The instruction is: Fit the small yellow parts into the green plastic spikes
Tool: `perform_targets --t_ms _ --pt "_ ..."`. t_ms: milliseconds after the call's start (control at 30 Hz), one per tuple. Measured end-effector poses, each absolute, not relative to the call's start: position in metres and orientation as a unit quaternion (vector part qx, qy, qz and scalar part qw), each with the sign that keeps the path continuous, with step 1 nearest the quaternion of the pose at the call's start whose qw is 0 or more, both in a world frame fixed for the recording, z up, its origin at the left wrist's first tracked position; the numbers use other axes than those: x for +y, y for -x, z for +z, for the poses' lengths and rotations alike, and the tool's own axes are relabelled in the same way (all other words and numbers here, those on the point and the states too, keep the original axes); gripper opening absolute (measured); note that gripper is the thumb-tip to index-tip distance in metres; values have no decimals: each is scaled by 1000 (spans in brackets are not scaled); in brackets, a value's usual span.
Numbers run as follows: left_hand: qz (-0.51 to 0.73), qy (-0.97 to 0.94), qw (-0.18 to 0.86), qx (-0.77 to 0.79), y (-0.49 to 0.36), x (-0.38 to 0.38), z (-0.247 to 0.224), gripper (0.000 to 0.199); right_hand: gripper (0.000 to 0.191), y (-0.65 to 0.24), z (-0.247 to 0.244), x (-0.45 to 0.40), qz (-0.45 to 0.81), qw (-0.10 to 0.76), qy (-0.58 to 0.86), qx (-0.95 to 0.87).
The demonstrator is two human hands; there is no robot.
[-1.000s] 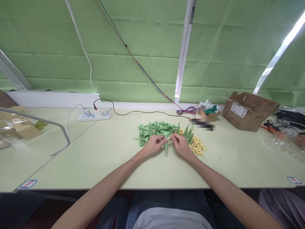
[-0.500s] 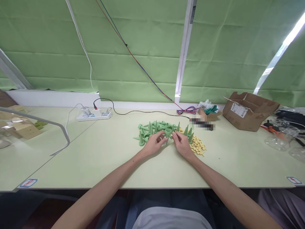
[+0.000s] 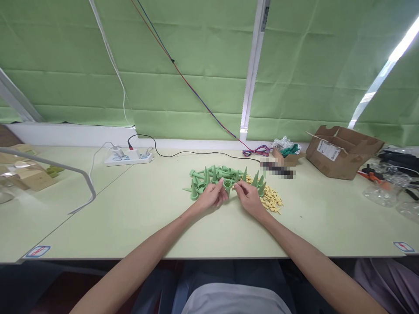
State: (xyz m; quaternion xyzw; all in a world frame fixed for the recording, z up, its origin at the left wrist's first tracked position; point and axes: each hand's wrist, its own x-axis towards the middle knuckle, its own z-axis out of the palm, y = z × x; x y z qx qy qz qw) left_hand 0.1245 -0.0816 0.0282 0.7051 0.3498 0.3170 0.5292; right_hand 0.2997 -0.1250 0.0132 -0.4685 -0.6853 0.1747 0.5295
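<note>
Head view: both bare hands meet just in front of a heap of small plastic parts near the middle of the pale table [image 3: 137, 218]. Left hand [image 3: 211, 196] is closed to a narrow grip around a green piece [image 3: 228, 186] with a round cupped top; its open mouth is turned up and towards the camera, and the thumb lies by its rim. Right hand [image 3: 249, 197] is pinched close beside that cup on its right side, with a small yellow bit [image 3: 233, 187] at the fingertips — its shape is too small to make out, and whether it touches the cup I cannot tell. Behind the hands lies a heap of green pieces [image 3: 225, 174], some on their sides, several standing with their pointed ends up. Yellow pieces [image 3: 271, 200] spread out beside and behind the right hand, next to the standing cones. Further back, a black cable [image 3: 196, 153] runs across the table from a white power strip [image 3: 129, 159] towards a dark, blurred-out object [image 3: 278, 169]. To the right of that sit a coil of red and blue wire [image 3: 257, 151], a small carton [image 3: 290, 161] with green and clear stuff in it, and a larger open cardboard box [image 3: 340, 152] — tilted, with a white label.
</note>
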Motion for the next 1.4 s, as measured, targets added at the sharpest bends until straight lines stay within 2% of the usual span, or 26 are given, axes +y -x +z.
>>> perform_targets --t_ms 367,667,967,1300,1400 --pt "293 -699 563 329 -120 -84 30 60 33 -301 13 -125 195 518 459 -695" --pt "291 -761 487 315 -117 -87 32 43 40 -303 8 -119 147 489 493 -704" --pt "329 -825 359 288 -121 -89 29 30 40 -302 5 -115 152 485 518 -688" --pt "380 -770 363 363 -124 -88 28 32 42 -303 6 -116 172 534 511 -651" --pt "346 -753 424 366 -124 -85 28 49 41 -303 6 -116 179 546 502 -646"
